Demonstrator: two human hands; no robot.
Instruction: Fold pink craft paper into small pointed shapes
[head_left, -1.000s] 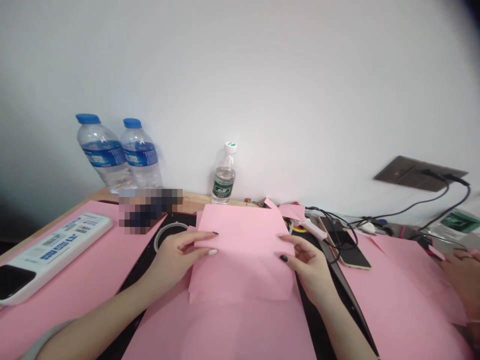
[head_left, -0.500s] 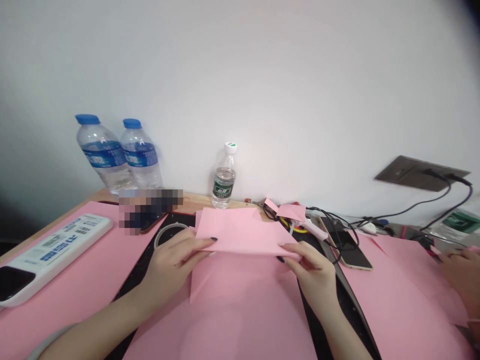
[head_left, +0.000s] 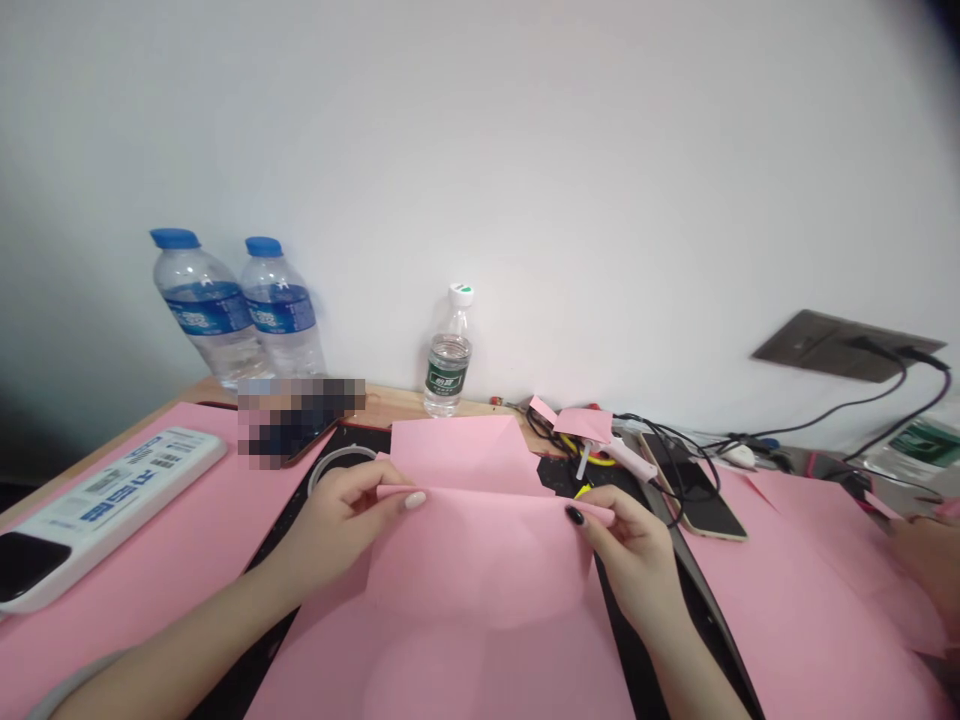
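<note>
A sheet of pink paper [head_left: 480,550] hangs toward me with a fold along its upper edge. My left hand [head_left: 352,510] pinches the left end of that fold, thumb in front and fingers behind. At the right end my right hand [head_left: 626,545] grips the same edge between thumb and fingers. Behind the fold lies another piece of pink paper [head_left: 457,445], and below is a larger pink sheet [head_left: 442,670] on a black mat [head_left: 255,600]. Whether the upper pieces are joined is hidden.
Two blue-capped bottles [head_left: 210,310] and a small water bottle [head_left: 448,360] stand by the wall. A white device [head_left: 127,500] lies left. Cables, a pink-handled tool [head_left: 634,458], paper scraps [head_left: 581,425] and a phone [head_left: 697,490] lie right. Another person's hand [head_left: 930,560] is at far right.
The pink paper has been turned so its folded edge is on top and a flap hangs toward me. Both thumbs have come round to the near side.
</note>
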